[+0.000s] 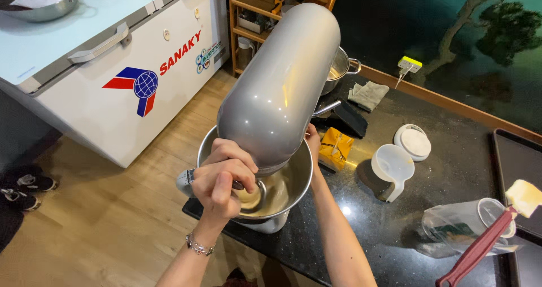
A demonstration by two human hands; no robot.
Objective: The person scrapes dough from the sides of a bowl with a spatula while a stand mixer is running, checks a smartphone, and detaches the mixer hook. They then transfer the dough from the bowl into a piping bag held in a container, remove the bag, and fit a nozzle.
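Left hand closes around a utensil handle over the steel mixing bowl under the grey stand mixer's tilted head; right hand lies behind the bowl, its grip hidden. Right of the bowl sit a yellow packet and white cup.

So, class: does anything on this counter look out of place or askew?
Yes. A clear measuring jug lies tipped on its side near the counter's front edge, with a red-handled spatula resting across it, blade up. Nothing looks spilled.

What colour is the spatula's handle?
Dark red spatula handle, seen best in the head view.
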